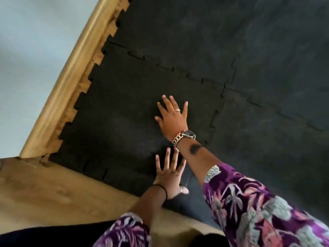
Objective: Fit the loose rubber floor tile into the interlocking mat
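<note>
1. the loose tile (124,111) lay in the corner of the mat (267,59), its toothed far and right edges meeting the neighbouring tiles and its left edge running along the wooden skirting board (71,68).
2. the right hand (173,116) rested flat on the tile with fingers spread, gripping nothing; a wristwatch (187,135) sat on that wrist.
3. the left hand (169,172) was also open and flat, pressing near the tile's near edge, with nothing held.
4. the far seam (160,65) looked partly unseated: dark gaps showed round some tabs. pressing only in the middle would likely leave those tabs riding high.
5. the right seam (214,122) showed similar gaps; pushing the tile sideways to close one seam could open the other.
6. slivers of wooden floor (44,189) showed between the left teeth and the skirting, so the tile might shift toward the wall under pressure.
7. the near right corner of the tile was hidden under the forearm and patterned sleeve (258,202), so its fit could not be judged.
8. motion blur softened the mat at right; seams there were hard to trace.
</note>
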